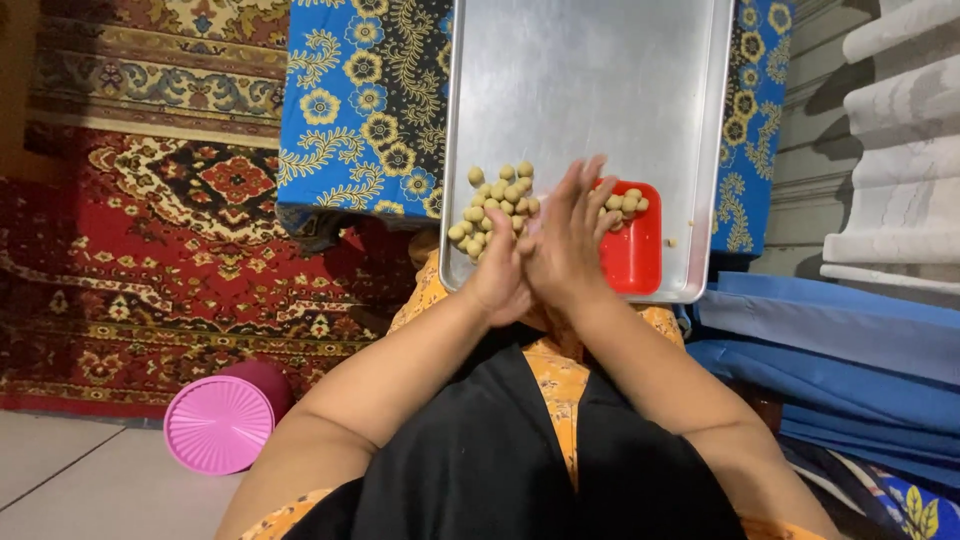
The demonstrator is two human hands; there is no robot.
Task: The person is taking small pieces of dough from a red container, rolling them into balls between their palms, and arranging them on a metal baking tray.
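A large metal baking tray [590, 80] rests on a blue floral cushion [365, 110] in front of me. Several small tan dough balls [495, 205] lie in a cluster at the tray's near left. A red square dish [635, 255] at the near right holds a few more balls [625, 202]. My left hand [500, 275] and my right hand [570, 235] are pressed palm to palm above the tray's near edge, fingers pointing away from me. Whatever lies between the palms is hidden.
A red patterned carpet [150, 230] covers the floor to the left. A pink round lidded container [222, 420] lies on pale tiles by my left arm. Folded blue cloth [830, 350] is stacked on the right, beside white moulding [900, 150].
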